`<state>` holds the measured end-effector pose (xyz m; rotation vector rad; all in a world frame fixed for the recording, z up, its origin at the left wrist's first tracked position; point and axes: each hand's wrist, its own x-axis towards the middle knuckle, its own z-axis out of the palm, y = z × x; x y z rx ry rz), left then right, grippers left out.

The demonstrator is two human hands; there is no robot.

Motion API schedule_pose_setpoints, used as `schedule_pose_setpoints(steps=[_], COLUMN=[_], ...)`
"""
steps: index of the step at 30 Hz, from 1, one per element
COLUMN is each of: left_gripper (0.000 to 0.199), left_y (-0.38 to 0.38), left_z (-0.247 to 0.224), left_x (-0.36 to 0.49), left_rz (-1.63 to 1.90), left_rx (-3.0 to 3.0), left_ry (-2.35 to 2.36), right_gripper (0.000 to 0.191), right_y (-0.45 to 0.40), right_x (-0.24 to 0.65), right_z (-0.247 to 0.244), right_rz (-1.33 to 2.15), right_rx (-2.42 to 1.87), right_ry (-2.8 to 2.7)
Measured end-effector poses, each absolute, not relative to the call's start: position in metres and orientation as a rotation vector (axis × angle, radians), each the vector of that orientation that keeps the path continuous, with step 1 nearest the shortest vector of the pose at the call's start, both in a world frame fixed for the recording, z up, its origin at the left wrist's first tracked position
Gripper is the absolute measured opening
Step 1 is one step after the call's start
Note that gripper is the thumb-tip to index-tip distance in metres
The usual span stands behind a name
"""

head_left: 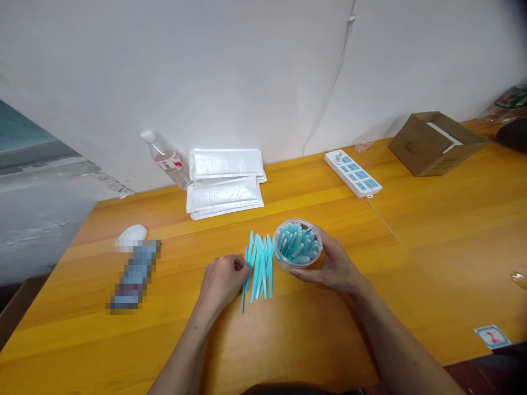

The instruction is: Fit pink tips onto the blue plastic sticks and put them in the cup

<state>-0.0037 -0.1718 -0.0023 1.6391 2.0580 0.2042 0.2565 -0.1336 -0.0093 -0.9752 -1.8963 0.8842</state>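
My right hand (335, 263) is wrapped round the side of a clear round plastic tub (284, 265). The tub is tilted towards me and packed with teal plastic sticks (297, 241), their rounded ends facing up. Left of it, several slim teal sticks (258, 269), shaped like small eyebrow razors, lie loosely side by side on the table, some crossing. At the left edge of this row my left hand (224, 277) is closed, fingertips pinched at the outermost teal stick (243, 296). Its fingers partly cover that stick.
On the wooden table (329, 340) are a white round lid (134, 235), a blurred-out flat item (134, 277), a plastic bottle (168, 160), silvery padded packets (225, 192), a power strip (353, 174), an open cardboard box (424, 145) and a sticker (492, 336). A wall (247, 77) rises behind.
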Motion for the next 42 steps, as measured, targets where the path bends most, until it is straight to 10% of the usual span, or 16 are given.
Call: schedule_pose_setpoints(steps=[9,30,38,42], left_gripper=[0.016,0.022,0.011,0.004], left_y=[-0.186,-0.161,-0.178,-0.175], left_z=[0.078,-0.013,0.067,0.083], left_x=[0.028,-0.001,0.025,0.047], left_rz=[1.742,0.195,1.586,1.638], left_rx=[1.797,1.618,1.51,1.915], left_ry=[1.71,2.139,1.649,1.429], right_gripper=[0.078,0.081,0.08,0.08], right_y=[-0.134,-0.134,-0.135,-0.135], right_x=[0.257,0.255,0.255,0.254], right_z=[-0.011,-0.015,-0.014,-0.013], right_rz=[0.89,0.912,0.93,0.933], right_rx=[-0.959,-0.991,-0.987,-0.97], right_ry=[-1.888,-1.895,-1.893,-1.886])
